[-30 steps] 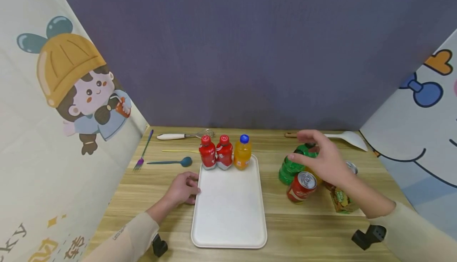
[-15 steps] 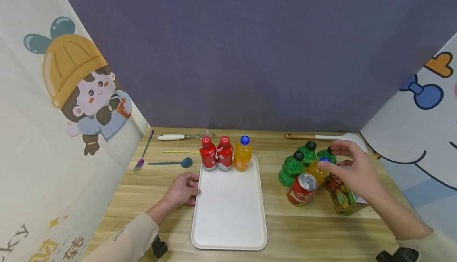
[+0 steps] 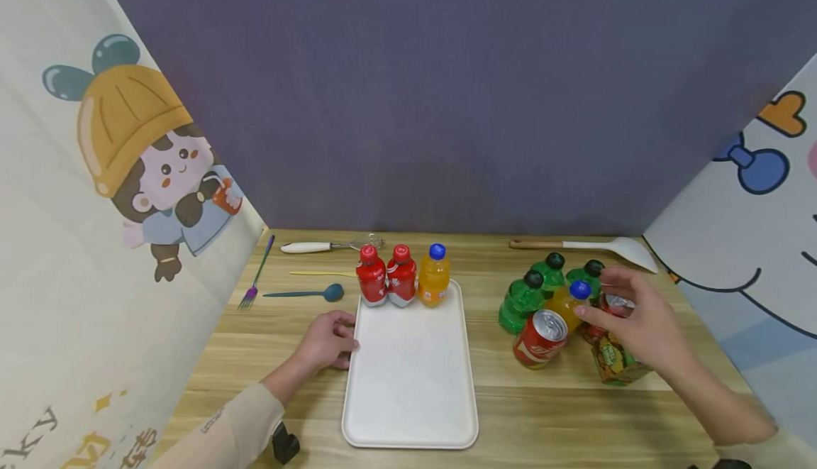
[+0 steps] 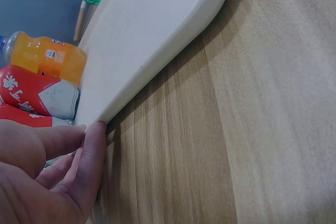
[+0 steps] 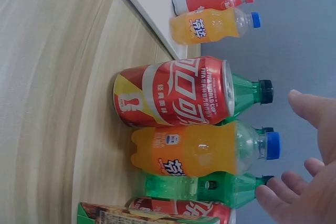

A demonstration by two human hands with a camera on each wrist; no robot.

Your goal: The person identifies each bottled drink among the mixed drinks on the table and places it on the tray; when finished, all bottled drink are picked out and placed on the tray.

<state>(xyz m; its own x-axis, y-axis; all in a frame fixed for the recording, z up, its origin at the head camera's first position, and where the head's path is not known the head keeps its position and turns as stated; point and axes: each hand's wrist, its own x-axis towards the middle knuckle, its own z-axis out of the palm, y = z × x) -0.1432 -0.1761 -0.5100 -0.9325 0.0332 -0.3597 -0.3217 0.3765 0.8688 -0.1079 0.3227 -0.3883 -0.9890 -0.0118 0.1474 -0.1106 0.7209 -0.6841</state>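
Note:
A white rectangular tray (image 3: 411, 377) lies on the wooden table. Two red-capped bottles (image 3: 401, 277) and an orange soda bottle (image 3: 434, 277) stand upright along its far end. My left hand (image 3: 327, 340) pinches the tray's left rim, as the left wrist view shows at the fingertips (image 4: 95, 129). On the right, my right hand (image 3: 641, 320) hovers beside a second orange soda bottle (image 5: 194, 149) with a blue cap, thumb and fingers spread apart. Around that bottle stand three green soda bottles (image 3: 522, 304), a red cola can (image 5: 170, 92), another red can (image 3: 617, 304) and a snack box (image 3: 614, 361).
At the back left lie a whisk (image 3: 332, 245), a yellow stick-like utensil (image 3: 322, 273), a blue spoon (image 3: 306, 291) and a purple fork (image 3: 255, 277). A white spatula with a wooden handle (image 3: 584, 245) lies at the back right. Fabric walls (image 3: 447, 100) enclose the table.
My right hand has moved right and down from over the green bottles to beside the blue-capped orange bottle. The left hand and tray stay in place.

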